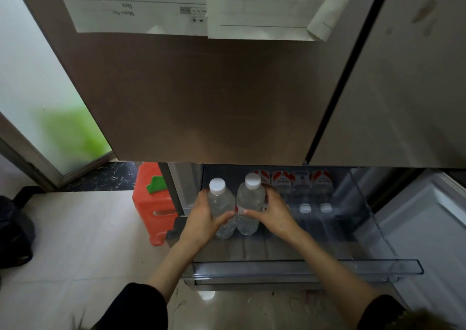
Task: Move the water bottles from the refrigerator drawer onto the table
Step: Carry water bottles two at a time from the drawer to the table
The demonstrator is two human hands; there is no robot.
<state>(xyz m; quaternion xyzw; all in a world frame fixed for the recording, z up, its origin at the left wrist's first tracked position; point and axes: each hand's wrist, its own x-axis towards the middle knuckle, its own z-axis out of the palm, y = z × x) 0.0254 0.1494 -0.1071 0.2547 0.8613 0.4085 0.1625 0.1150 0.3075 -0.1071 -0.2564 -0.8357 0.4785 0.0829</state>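
Over the open drawer (302, 266), each hand, left (204, 218) and right (273, 213), grips 1 upright bottle (220, 208) (249, 206), while about 4 more (305, 191) lie behind; table unseen, so most work remains.

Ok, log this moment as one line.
left hand: grips bottle | right hand: grips bottle | both over drawer | more bottles behind
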